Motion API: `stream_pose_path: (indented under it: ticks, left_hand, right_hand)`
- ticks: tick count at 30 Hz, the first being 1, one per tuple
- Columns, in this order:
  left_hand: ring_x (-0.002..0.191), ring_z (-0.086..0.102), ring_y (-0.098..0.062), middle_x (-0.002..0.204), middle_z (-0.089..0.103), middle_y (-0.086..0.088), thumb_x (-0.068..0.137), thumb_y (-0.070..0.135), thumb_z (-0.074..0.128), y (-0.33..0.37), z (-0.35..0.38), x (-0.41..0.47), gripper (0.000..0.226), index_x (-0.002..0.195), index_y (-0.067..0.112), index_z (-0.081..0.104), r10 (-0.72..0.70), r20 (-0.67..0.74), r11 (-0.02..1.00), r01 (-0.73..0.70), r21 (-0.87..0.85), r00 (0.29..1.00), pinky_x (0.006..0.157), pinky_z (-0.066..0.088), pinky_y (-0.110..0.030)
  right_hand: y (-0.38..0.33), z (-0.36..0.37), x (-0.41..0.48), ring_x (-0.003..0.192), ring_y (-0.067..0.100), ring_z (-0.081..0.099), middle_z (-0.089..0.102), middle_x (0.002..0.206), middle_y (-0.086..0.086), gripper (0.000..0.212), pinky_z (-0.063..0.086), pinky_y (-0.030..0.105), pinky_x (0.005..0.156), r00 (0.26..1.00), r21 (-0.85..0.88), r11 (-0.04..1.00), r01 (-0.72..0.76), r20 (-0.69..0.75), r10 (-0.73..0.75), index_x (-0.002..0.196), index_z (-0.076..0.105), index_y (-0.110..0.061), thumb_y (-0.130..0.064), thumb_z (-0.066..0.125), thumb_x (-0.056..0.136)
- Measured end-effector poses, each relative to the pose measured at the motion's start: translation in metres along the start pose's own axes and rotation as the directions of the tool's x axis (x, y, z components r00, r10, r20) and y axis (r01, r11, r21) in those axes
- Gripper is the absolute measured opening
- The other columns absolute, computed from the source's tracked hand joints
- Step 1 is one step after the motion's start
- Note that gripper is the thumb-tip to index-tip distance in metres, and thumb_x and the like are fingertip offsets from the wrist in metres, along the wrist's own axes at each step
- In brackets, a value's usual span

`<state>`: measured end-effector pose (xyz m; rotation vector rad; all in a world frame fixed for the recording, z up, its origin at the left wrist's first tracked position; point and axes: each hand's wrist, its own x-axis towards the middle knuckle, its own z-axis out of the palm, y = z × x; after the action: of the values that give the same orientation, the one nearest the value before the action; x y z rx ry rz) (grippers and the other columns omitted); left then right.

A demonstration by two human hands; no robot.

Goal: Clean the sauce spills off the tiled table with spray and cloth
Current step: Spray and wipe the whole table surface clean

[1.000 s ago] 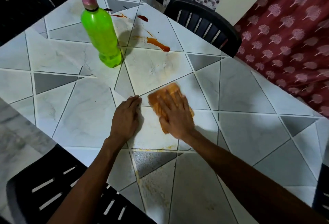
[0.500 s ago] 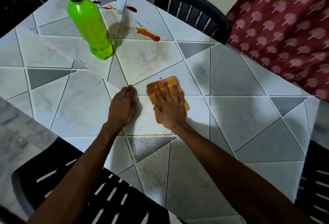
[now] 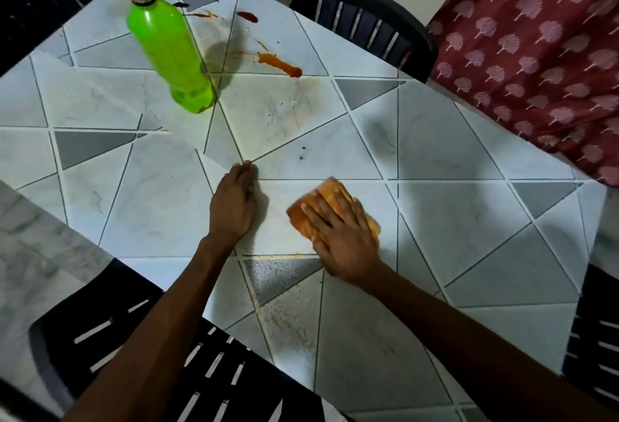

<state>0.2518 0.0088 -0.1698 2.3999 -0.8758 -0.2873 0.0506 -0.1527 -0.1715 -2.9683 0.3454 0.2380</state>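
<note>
Now the fingers (image 3: 315,217) of your right hand (image 3: 341,240) lie spread and flat on the orange cloth (image 3: 330,192), pressing it to the tiled table (image 3: 452,220). Your left hand (image 3: 232,207) rests flat just left of it, fingers straight, holding nothing. Far left stands the green spray bottle (image 3: 167,53), with red sauce streaks (image 3: 279,65) just to its right.

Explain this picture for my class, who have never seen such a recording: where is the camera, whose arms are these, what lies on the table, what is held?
No machine here: a person wears one camera on the head, looking down at their own arms. The left hand rests on the tiled table. The right hand presses an orange cloth onto the tiles with straight fingers; nothing is gripped. Farther back stands a green spray bottle with a pink top, with red-orange sauce spills beside it.
</note>
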Motion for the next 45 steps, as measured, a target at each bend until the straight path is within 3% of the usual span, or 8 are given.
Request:
stream_pose_path:
  ticks: [5, 11, 17, 23, 28, 34, 41, 45]
  left_hand:
    - [0.133, 0.047, -0.022, 0.145, 0.051, -0.004, 0.072, 0.011, 0.039, 0.000, -0.003, 0.000, 0.067, 0.137, 0.011, 0.055, -0.043, -0.022, 0.995, 0.041, -0.089, 0.999, 0.091, 0.044, -0.027]
    - [0.131, 0.051, -0.021, 0.143, 0.053, -0.006, 0.077, 0.027, 0.037, 0.001, -0.001, -0.006, 0.063, 0.133, 0.008, 0.058, -0.023, 0.008, 0.991, 0.024, -0.134, 1.000, 0.097, 0.038, -0.018]
    - [0.134, 0.048, -0.024, 0.144, 0.052, -0.007, 0.082, 0.020, 0.048, 0.005, -0.001, -0.004, 0.054, 0.134, 0.010, 0.059, -0.083, -0.001, 0.988, 0.082, -0.127, 0.997, 0.103, 0.045, -0.035]
    - [0.125, 0.052, -0.037, 0.133, 0.058, -0.020, 0.084, 0.027, 0.048, 0.024, 0.001, 0.000, 0.052, 0.127, 0.001, 0.061, -0.146, 0.039, 0.986, 0.149, -0.077, 0.989, 0.105, 0.041, -0.042]
    - [0.113, 0.058, -0.034, 0.123, 0.064, -0.014, 0.081, 0.033, 0.049, 0.046, 0.019, -0.015, 0.052, 0.124, 0.006, 0.061, -0.037, 0.041, 0.999, 0.038, -0.008, 0.998, 0.098, 0.044, -0.041]
    - [0.113, 0.055, -0.035, 0.123, 0.061, -0.015, 0.084, 0.033, 0.053, 0.087, 0.045, -0.047, 0.050, 0.127, 0.006, 0.058, 0.127, 0.096, 0.991, -0.130, 0.021, 0.987, 0.098, 0.043, -0.039]
    - [0.133, 0.045, -0.037, 0.144, 0.049, -0.019, 0.084, 0.046, 0.056, 0.166, 0.114, -0.083, 0.067, 0.135, 0.004, 0.054, 0.370, 0.408, 0.905, -0.423, 0.044, 0.835, 0.110, 0.038, -0.047]
    - [0.139, 0.039, -0.036, 0.151, 0.042, -0.016, 0.080, 0.051, 0.054, 0.199, 0.141, -0.107, 0.075, 0.141, 0.007, 0.049, 0.405, 0.473, 0.879, -0.475, 0.034, 0.783, 0.112, 0.035, -0.049]
  right_hand:
    - [-0.041, -0.019, 0.108, 0.152, 0.035, 0.019, 0.024, 0.166, -0.004, 0.065, 0.018, 0.059, 0.119, 0.999, -0.020, 1.000, -0.008, 0.046, 0.009, 0.157, 0.028, -0.034, -0.049, 0.024, 0.094]
    - [-0.003, -0.013, 0.023, 0.153, 0.031, 0.017, 0.021, 0.167, -0.005, 0.064, 0.016, 0.054, 0.122, 0.999, -0.027, 0.999, 0.027, 0.025, -0.026, 0.158, 0.027, -0.034, -0.045, 0.038, 0.095]
    - [0.064, 0.009, -0.124, 0.153, 0.034, 0.017, 0.030, 0.164, 0.001, 0.062, 0.023, 0.059, 0.118, 0.995, -0.021, 0.998, -0.067, 0.071, 0.068, 0.155, 0.034, -0.032, -0.047, 0.047, 0.096]
    - [0.032, 0.003, -0.066, 0.152, 0.034, 0.020, 0.025, 0.165, -0.005, 0.065, 0.020, 0.059, 0.120, 0.990, 0.027, 0.990, -0.140, 0.003, 0.140, 0.156, 0.027, -0.039, -0.046, 0.048, 0.095]
    - [-0.009, -0.007, 0.026, 0.155, 0.033, 0.005, 0.013, 0.168, -0.004, 0.066, 0.010, 0.060, 0.121, 0.984, 0.071, 0.981, -0.180, 0.026, 0.178, 0.158, 0.020, -0.039, -0.046, 0.041, 0.096]
    - [0.045, 0.019, -0.117, 0.151, 0.031, 0.023, 0.030, 0.163, -0.003, 0.063, 0.020, 0.054, 0.119, 0.969, 0.138, 0.968, -0.210, -0.105, 0.225, 0.153, 0.038, -0.037, -0.044, 0.053, 0.092]
    - [0.115, 0.053, -0.333, 0.150, 0.035, 0.022, 0.026, 0.163, 0.012, 0.062, 0.026, 0.057, 0.116, 0.718, 0.182, 0.714, -0.676, -0.056, 0.694, 0.155, 0.036, -0.028, -0.047, 0.039, 0.096]
    - [0.133, 0.056, -0.344, 0.150, 0.039, 0.021, 0.024, 0.164, 0.014, 0.065, 0.021, 0.059, 0.118, 0.576, 0.190, 0.565, -0.803, 0.005, 0.818, 0.158, 0.025, -0.032, -0.053, 0.029, 0.097]
